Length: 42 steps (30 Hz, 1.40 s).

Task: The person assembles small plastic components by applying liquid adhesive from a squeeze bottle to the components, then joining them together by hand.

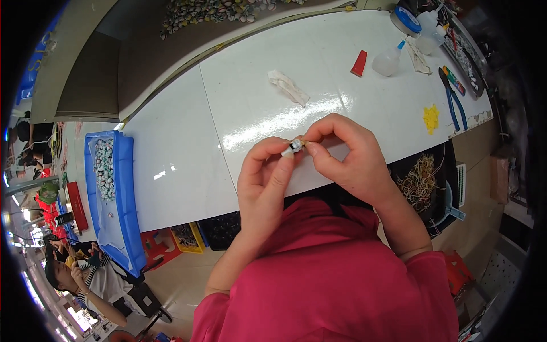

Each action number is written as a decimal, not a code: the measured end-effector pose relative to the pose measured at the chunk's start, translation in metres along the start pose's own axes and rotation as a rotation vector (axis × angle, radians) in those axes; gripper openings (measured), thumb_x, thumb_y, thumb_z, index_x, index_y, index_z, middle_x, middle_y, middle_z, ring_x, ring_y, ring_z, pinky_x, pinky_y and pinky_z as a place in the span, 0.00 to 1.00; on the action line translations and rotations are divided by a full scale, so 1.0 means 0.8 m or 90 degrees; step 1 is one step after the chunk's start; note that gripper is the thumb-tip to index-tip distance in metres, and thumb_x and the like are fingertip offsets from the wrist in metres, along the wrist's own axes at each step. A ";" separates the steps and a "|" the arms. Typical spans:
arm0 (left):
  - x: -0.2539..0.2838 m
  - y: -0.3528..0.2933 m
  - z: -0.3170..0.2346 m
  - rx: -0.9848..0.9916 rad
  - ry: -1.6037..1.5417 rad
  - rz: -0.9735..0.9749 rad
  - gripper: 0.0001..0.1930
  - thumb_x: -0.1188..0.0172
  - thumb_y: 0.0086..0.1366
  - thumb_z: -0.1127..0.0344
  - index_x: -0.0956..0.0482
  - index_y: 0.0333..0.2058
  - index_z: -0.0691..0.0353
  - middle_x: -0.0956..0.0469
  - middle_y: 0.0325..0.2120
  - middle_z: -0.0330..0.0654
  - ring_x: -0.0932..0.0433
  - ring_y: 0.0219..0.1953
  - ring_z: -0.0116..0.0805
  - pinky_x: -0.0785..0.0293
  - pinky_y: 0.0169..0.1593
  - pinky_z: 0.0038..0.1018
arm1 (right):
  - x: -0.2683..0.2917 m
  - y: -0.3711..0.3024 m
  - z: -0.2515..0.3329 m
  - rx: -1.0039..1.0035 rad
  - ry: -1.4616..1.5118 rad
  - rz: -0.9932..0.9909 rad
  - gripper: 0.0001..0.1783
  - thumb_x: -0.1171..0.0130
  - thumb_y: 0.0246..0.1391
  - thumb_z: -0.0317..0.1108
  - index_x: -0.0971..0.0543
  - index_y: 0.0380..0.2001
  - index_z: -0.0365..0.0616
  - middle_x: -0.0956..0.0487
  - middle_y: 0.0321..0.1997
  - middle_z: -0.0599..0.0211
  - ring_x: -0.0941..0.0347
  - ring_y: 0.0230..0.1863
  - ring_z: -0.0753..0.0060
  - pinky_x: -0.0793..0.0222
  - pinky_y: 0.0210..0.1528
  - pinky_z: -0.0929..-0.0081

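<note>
Workpiece (296, 146), one, small, white with dark and silvery parts: resting in mid-grip between both hands, in front of the wearer's crimson shirt (325, 273), over the near edge of the white worktop (176, 148). Left hand (261, 185): closing thumb and forefinger in a pinch on the workpiece's left side, remaining fingers curling beneath. Right hand (354, 161): pinching thumb and forefinger together at the workpiece's right end, where a yellowish bit is showing; whether that is a separate piece, one cannot tell. Crumpled white cloth (288, 88): lying beyond the hands. Red tapered piece (358, 64): lying farther right, near a translucent squeeze bottle (387, 61) with a blue tip. Roll of blue tape (405, 21): sitting at the far right corner. Blue-handled pliers (453, 102): lying at the right end, near a heap of yellow bits (431, 118). Blue tray (130, 199): standing at the left end, holding many small rounded parts (104, 168). Tangle of thin wires (420, 182): lying below the worktop's right edge. Co-worker (108, 285): sitting at lower left, raising one hand toward the head.
</note>
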<state>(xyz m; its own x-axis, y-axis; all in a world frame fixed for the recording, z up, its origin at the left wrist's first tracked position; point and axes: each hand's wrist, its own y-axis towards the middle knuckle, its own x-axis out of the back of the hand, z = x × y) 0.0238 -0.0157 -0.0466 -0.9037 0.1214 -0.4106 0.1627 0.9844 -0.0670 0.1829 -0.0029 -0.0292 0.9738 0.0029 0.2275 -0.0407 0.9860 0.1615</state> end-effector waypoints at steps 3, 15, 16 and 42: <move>-0.004 0.007 -0.011 0.118 -0.114 -0.008 0.12 0.49 0.65 0.72 0.32 0.47 0.63 0.29 0.43 0.42 0.27 0.46 0.29 0.31 0.52 0.24 | 0.008 -0.004 -0.001 -0.088 0.085 0.022 0.06 0.42 0.47 0.25 0.25 0.31 0.39 0.23 0.30 0.67 0.25 0.33 0.73 0.29 0.39 0.77; -0.013 0.030 0.022 0.284 -0.279 0.097 0.15 0.50 0.66 0.70 0.32 0.51 0.62 0.27 0.44 0.43 0.25 0.43 0.30 0.26 0.46 0.24 | 0.157 -0.041 -0.022 0.049 -0.466 -0.287 0.05 0.44 0.47 0.22 0.25 0.31 0.39 0.24 0.30 0.63 0.26 0.34 0.67 0.32 0.38 0.73; -0.010 0.030 0.021 0.279 -0.251 0.062 0.14 0.50 0.66 0.70 0.32 0.51 0.63 0.27 0.44 0.44 0.24 0.43 0.30 0.26 0.47 0.24 | 0.169 -0.039 -0.026 0.045 -0.492 -0.294 0.05 0.44 0.47 0.22 0.25 0.31 0.39 0.24 0.30 0.63 0.26 0.34 0.67 0.32 0.38 0.73; -0.036 0.018 0.015 0.002 0.123 0.059 0.12 0.46 0.58 0.82 0.28 0.42 0.68 0.28 0.43 0.45 0.25 0.40 0.28 0.27 0.45 0.23 | 0.215 0.010 -0.017 0.048 -0.446 -0.225 0.15 0.38 0.47 0.32 0.25 0.40 0.42 0.24 0.43 0.65 0.29 0.44 0.70 0.36 0.47 0.73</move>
<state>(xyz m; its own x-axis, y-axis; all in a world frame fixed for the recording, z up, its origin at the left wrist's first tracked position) 0.0573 -0.0069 -0.0467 -0.9436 0.2343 -0.2338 0.2501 0.9674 -0.0396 0.3529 0.0074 -0.0021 0.5643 -0.4398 0.6987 0.2056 0.8945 0.3970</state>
